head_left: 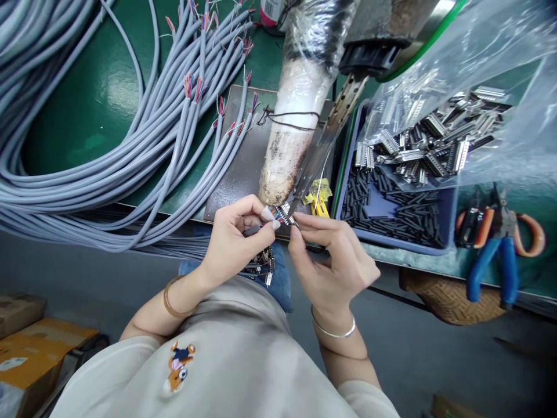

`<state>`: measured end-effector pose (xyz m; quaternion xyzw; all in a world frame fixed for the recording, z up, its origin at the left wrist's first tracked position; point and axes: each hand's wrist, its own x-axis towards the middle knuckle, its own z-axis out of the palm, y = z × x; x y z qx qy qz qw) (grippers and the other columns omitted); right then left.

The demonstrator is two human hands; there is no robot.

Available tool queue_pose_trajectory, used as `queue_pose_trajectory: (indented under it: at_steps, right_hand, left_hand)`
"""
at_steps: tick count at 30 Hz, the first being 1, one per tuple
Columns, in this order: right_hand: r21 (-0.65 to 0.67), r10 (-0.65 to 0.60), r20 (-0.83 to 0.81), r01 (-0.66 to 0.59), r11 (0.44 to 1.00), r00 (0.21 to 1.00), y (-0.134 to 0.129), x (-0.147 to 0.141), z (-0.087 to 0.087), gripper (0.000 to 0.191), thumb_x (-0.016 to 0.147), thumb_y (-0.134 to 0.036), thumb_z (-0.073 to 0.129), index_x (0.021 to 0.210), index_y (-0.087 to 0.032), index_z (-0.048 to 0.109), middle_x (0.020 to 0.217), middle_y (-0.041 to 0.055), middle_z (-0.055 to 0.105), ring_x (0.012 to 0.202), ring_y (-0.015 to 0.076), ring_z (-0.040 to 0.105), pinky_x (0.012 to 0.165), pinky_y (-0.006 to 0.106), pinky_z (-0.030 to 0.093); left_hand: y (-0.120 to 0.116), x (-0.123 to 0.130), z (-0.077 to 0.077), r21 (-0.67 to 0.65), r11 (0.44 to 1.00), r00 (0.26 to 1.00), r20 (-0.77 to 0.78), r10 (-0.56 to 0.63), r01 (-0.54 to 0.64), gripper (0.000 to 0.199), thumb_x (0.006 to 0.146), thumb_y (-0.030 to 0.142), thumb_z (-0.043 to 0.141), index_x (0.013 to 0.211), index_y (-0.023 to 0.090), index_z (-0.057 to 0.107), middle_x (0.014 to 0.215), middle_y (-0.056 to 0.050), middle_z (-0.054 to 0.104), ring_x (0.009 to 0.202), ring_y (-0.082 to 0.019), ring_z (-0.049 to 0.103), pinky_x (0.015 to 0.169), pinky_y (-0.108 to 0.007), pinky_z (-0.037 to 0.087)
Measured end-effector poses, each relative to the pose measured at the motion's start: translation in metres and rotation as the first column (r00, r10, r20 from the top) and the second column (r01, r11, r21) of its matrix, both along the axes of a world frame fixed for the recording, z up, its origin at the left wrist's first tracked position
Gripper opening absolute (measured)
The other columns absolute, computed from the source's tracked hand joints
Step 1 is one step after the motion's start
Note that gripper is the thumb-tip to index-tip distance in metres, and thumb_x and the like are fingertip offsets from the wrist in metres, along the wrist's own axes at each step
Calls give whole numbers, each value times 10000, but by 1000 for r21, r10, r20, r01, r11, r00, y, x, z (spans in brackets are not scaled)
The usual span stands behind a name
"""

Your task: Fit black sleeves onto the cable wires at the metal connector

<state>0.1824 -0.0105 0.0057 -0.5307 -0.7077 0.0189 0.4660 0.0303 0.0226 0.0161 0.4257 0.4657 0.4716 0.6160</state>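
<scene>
My left hand (243, 235) pinches the thin coloured wires at the end of a grey cable, thumb and index finger pressed together. Just right of it, my right hand (333, 255) holds a small metal connector (286, 213) between thumb and fingers. The wire ends meet the connector's row of pins. A soldering iron (322, 139) points down from above, its tip at the connector. Beside the iron stands a plastic-wrapped white tube (289, 133), its dirty lower end just above my left fingertips. Whether each wire is joined to a pin is too small to tell.
Grey cables (130, 180) with stripped ends spread over the left of the green table. At right, a blue tray (450, 223) holds black sleeves, with bagged connectors (435, 139) over it. Pliers (500, 249) lie farther right. Wired connectors (263, 267) rest on my lap.
</scene>
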Motion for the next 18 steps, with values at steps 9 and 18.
queue_pose_trajectory:
  at_steps: [9, 18]
  right_hand:
    - [-39, -10, -205, 2, 999, 979, -17, 16, -4, 111, 1001, -199, 589, 937, -245, 668, 801, -9, 758, 622, 138, 708, 511, 262, 494]
    - [-162, 138, 287, -94, 982, 948, -26, -7, 15, 315, 959, -413, 687, 740, -196, 620, 522, -70, 537, 443, 75, 425, 501, 266, 352]
  left_hand:
    - [-7, 1, -5, -47, 998, 997, 76, -29, 33, 249, 709, 198, 877, 741, 155, 635, 736, 16, 648, 558, -43, 530, 514, -161, 422]
    - [-22, -7, -19, -113, 981, 957, 264, -124, 159, 390, 947, 519, 652, 843, 164, 776, 755, -44, 684, 580, -107, 557, 542, -244, 451]
